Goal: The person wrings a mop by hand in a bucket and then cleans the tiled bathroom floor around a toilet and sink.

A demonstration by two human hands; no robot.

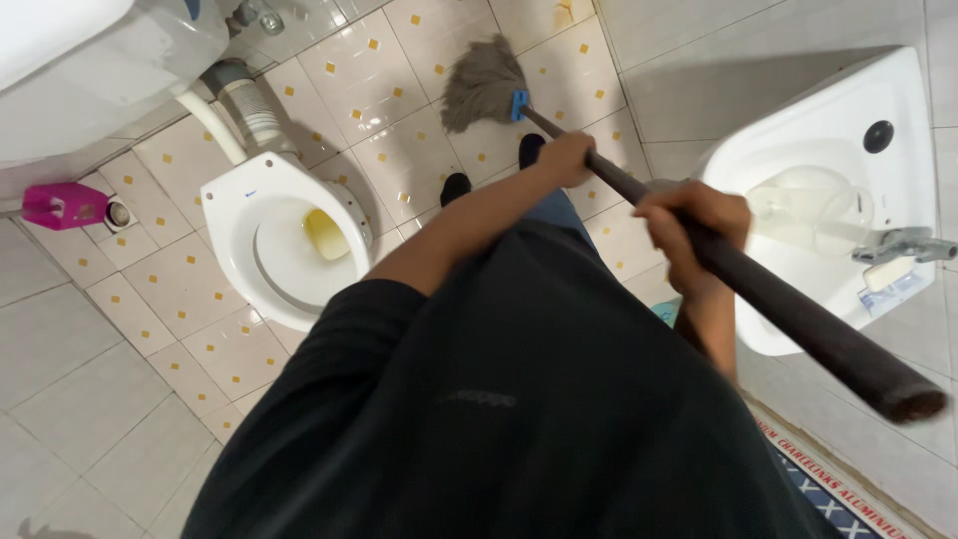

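A view straight down a person's own body in a small tiled bathroom. Both hands grip the long dark handle (758, 289) of a mop, which slants from the lower right of the picture up toward the top centre. The left hand (565, 158) is farther down the pole, nearer the mop end, with its fingers curled shut around it. The right hand (691, 232) is higher up the pole and closer to the body, fingers likewise wrapped tight around it. The grey stringy mop head (481, 85) lies on the floor tiles (389, 150), joined to the pole by a small blue clip (519, 104); it sits just beyond the person's two dark-shod feet (494, 168). The tiles are cream with little yellow squares. To the left stands a white toilet bowl (284, 235) with its seat up and yellowish water in the bottom, a grey ribbed pipe (249, 105) running behind it. A pink container (62, 205) sits by the wall at far left. To the right is a white corner washbasin (828, 190) with a metal tap (903, 246). The person wears a black top (519, 419) with short sleeves.
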